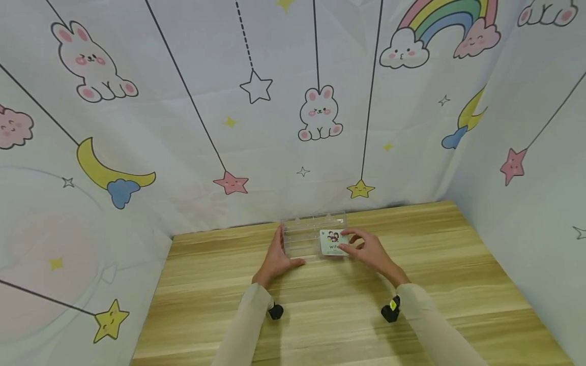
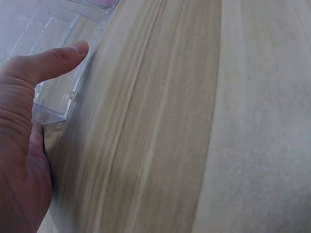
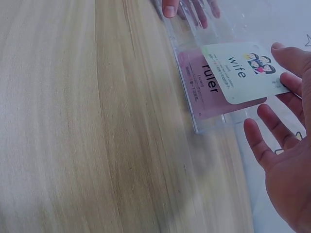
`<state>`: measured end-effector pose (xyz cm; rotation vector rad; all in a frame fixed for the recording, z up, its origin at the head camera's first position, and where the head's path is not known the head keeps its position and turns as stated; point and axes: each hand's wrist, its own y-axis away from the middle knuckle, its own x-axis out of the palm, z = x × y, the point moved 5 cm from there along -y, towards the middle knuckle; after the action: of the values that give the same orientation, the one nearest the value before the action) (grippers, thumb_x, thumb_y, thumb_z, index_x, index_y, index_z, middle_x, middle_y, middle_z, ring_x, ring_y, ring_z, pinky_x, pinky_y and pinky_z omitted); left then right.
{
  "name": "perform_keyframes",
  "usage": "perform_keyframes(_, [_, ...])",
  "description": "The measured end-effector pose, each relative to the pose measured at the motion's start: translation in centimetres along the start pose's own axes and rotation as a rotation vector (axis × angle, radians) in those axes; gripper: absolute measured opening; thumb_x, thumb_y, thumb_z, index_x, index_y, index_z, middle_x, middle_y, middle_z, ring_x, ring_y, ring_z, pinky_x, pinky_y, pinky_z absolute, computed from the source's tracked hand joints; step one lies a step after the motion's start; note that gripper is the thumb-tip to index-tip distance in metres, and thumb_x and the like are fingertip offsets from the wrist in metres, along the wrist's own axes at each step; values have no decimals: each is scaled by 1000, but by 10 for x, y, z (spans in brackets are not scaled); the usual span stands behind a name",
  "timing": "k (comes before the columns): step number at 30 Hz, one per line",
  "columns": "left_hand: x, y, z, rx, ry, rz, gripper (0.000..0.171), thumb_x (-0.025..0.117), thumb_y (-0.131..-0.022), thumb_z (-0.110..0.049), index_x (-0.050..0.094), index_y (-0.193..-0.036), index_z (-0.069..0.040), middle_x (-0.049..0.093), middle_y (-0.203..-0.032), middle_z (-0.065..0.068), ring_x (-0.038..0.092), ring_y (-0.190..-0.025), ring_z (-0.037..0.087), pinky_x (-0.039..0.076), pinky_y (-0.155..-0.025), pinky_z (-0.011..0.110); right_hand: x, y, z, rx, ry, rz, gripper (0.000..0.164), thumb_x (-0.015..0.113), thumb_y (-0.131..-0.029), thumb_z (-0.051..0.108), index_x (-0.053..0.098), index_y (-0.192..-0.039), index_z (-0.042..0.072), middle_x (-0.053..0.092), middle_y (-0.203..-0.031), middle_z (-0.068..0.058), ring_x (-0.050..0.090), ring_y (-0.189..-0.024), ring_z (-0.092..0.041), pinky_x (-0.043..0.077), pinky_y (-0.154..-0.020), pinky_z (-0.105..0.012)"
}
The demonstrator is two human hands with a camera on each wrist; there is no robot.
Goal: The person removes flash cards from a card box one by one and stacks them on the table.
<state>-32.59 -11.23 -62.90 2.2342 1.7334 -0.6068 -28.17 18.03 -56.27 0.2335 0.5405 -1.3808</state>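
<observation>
A clear plastic box [image 1: 299, 244] with divided compartments lies near the back edge of the table. My left hand [image 1: 278, 258] holds its left end, the thumb [image 2: 63, 60] along the front side and the fingers round the left side. My right hand [image 1: 372, 250] pinches a pale green flashcard [image 3: 243, 73] marked "wife" by its edge, between thumb and fingers. The card is tilted over the right part of the box. Under it, in the right wrist view, a pink flashcard [image 3: 199, 92] marked "ruler" lies in the box, partly covered.
The wood-grain table [image 1: 329, 315] stretches in front of the box and to both sides. A white cloth backdrop [image 1: 274, 142] printed with bunnies and stars hangs right behind the box and along both sides. A small black device [image 1: 390, 311] sits at each wrist.
</observation>
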Motion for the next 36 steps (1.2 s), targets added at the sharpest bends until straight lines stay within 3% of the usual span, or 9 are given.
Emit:
perform_keyframes(6, [0, 1, -2, 3, -2, -4, 137, 101, -67, -22, 7, -166, -6, 21, -169, 19, 29, -152, 32, 28, -122, 42, -4, 4, 0, 0, -46, 3, 42, 82, -92, 28, 70, -129, 13, 69, -118, -10, 66, -101, -25, 59, -81, -37])
perform_keyframes(15, [0, 3, -2, 17, -3, -6, 137, 101, -67, -22, 7, -165, -4, 22, -168, 21, 30, -152, 34, 29, -122, 42, -15, 12, -3, 2, -108, 34, 49, 85, -89, 21, 66, -134, 13, 64, -135, -13, 71, -94, -25, 59, -69, -30])
perform_keyframes(29, [1, 4, -4, 10, -13, -12, 136, 101, -68, -22, 8, -165, -4, 22, -168, 21, 30, -152, 35, 30, -122, 44, -24, 35, -14, 71, -193, 79, 50, 85, -86, 5, 64, -131, 1, 58, -134, -24, 69, -83, -21, 57, -63, -26])
perform_keyframes(36, [1, 5, -6, 12, -10, -16, 134, 101, -67, -20, 10, -164, -3, 24, -167, 22, 30, -152, 35, 30, -122, 43, -23, 48, -27, 145, -205, 106, 52, 89, -82, 8, 66, -128, 4, 65, -119, -24, 69, -79, -19, 55, -60, -26])
